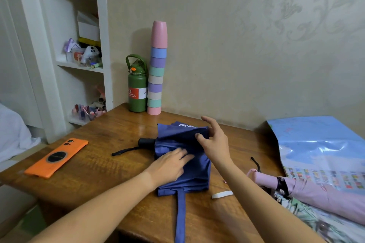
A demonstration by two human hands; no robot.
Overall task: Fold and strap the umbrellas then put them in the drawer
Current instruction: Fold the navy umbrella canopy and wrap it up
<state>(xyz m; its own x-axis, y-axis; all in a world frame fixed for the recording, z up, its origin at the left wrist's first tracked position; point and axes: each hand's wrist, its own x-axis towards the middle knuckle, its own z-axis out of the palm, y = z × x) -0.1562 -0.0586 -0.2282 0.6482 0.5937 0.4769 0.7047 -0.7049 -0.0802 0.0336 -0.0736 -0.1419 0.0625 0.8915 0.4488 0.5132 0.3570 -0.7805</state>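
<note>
A blue folding umbrella lies collapsed on the wooden table, its black handle and wrist loop pointing left. Its blue strap hangs loose toward the table's front edge. My left hand presses flat on the canopy's near left folds. My right hand touches the far right folds, thumb on the cloth and fingers spread. A pink umbrella lies at the right, handle end toward the blue one, with a white strap beside it. No drawer is in view.
An orange phone lies at the table's left. A green bottle and a tall stack of pastel cups stand against the wall. A light blue plastic bag fills the right side. White shelves stand at the left.
</note>
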